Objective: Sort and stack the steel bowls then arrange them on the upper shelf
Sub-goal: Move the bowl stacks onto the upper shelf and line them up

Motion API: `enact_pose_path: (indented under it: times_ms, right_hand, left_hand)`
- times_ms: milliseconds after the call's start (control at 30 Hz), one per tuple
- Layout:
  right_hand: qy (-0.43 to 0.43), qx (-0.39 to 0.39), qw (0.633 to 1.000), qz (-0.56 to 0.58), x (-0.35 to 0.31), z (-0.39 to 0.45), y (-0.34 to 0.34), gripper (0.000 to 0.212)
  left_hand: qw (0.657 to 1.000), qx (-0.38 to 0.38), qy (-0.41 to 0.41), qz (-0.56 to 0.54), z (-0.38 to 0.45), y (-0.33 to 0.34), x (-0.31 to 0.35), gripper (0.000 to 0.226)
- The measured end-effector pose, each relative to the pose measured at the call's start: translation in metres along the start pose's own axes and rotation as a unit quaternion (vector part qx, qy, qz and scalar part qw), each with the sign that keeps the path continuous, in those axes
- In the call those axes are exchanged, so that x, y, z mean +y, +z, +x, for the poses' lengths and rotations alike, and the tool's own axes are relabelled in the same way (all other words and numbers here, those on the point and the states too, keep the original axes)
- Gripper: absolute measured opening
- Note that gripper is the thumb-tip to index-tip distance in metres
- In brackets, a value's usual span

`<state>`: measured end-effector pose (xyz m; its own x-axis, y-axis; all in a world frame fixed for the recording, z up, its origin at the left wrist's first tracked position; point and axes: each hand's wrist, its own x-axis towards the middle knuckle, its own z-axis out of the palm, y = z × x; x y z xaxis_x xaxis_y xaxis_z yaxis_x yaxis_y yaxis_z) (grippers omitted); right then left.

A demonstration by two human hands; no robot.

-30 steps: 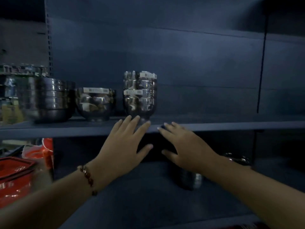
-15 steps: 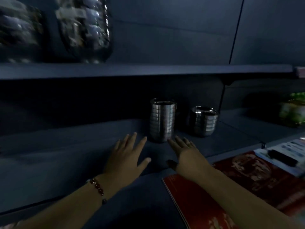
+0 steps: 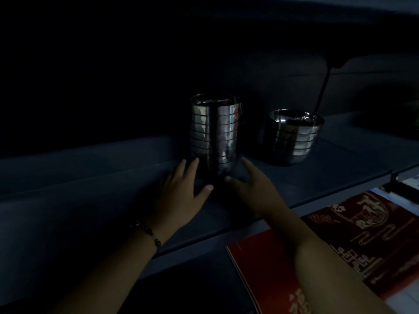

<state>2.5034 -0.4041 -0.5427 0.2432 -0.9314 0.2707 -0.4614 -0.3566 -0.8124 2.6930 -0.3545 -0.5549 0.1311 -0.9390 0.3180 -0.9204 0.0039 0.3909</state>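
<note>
I see a dark blue shelf (image 3: 294, 177) running across the scene, dim under the board above it. Below its near edge on the right lies a red printed sheet (image 3: 340, 241). On the shelf stands a tall stack of steel bowls (image 3: 215, 134), upright, near the middle; a shorter stack (image 3: 292, 137) sits to its right and slightly farther back, apart from it. My left hand (image 3: 181, 196) lies flat with straight fingers at the tall stack's lower left, fingertips at its base; my right hand (image 3: 251, 186) reaches to its lower right, fingers relaxed, grasping nothing. Whether either touches the steel I cannot tell. A beaded bracelet (image 3: 147, 232) circles the left wrist.
</note>
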Motion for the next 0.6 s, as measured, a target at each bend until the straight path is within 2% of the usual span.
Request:
enact_pose_path:
  times_ms: [67, 133, 200, 267, 333, 400, 500, 600]
  right_hand:
    - [0.042, 0.012, 0.991, 0.128, 0.006, 0.016, 0.006, 0.074]
    - [0.086, -0.014, 0.970, 0.226, 0.008, 0.030, 0.010, 0.085]
    - [0.073, -0.036, 0.956, 0.282, 0.011, 0.044, 0.015, 0.058]
    - [0.052, -0.034, 0.945, 0.320, 0.015, 0.057, 0.018, 0.055]
    - [0.046, -0.026, 0.944, 0.326, 0.023, 0.067, 0.020, 0.074]
    - [0.056, -0.049, 0.935, 0.346, 0.027, 0.071, 0.020, 0.092]
    - [0.056, -0.064, 0.925, 0.369, 0.028, 0.071, 0.019, 0.071]
    - [0.076, -0.043, 0.908, 0.409, 0.026, 0.071, 0.017, 0.049]
  left_hand:
    - [0.995, 0.009, -0.033, -0.095, 0.016, 0.007, -0.002, 0.092]
    - [0.966, 0.021, -0.060, -0.249, 0.031, 0.012, -0.002, 0.108]
    - [0.932, 0.020, -0.062, -0.357, 0.043, 0.016, -0.001, 0.121]
    - [0.920, 0.015, -0.035, -0.391, 0.052, 0.019, -0.001, 0.123]
    - [0.913, 0.019, -0.006, -0.407, 0.060, 0.020, 0.000, 0.119]
    - [0.907, 0.033, -0.001, -0.419, 0.064, 0.022, 0.003, 0.118]
    - [0.900, 0.054, 0.001, -0.433, 0.068, 0.022, 0.007, 0.117]
    - [0.896, 0.059, 0.003, -0.441, 0.068, 0.021, 0.008, 0.115]
